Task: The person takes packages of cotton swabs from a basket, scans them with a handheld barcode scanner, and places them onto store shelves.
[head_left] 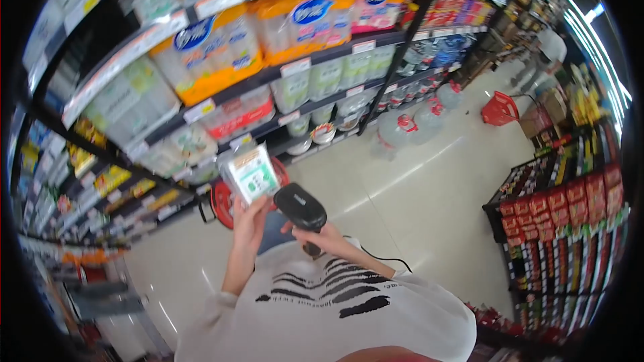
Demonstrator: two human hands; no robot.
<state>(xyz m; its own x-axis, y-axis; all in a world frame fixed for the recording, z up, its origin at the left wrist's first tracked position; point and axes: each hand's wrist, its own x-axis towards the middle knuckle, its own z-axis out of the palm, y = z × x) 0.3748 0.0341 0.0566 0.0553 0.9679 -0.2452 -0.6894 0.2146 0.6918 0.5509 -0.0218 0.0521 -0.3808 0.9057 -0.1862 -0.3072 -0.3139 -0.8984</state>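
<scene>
My left hand [247,224] grips the lower edge of a white package with green print [253,175], partly in clear wrap, and tilts its printed face up towards me. Its exact kind I cannot make out. Close to its right, my right hand [327,238] is wrapped round the handle of a black barcode scanner [300,206]. The scanner's head is near the package's lower right corner, and a black cable [382,259] runs off by my right forearm. Below and behind the package a red basket [221,206] shows in part.
Shelves ahead carry orange tissue packs [305,23], green-white packs [329,79] and bowls [323,134]. Large water bottles [402,125] stand on the floor by the shelf. Another red basket [500,109], a person [547,50] and a rack of red packets [563,204] are on the right.
</scene>
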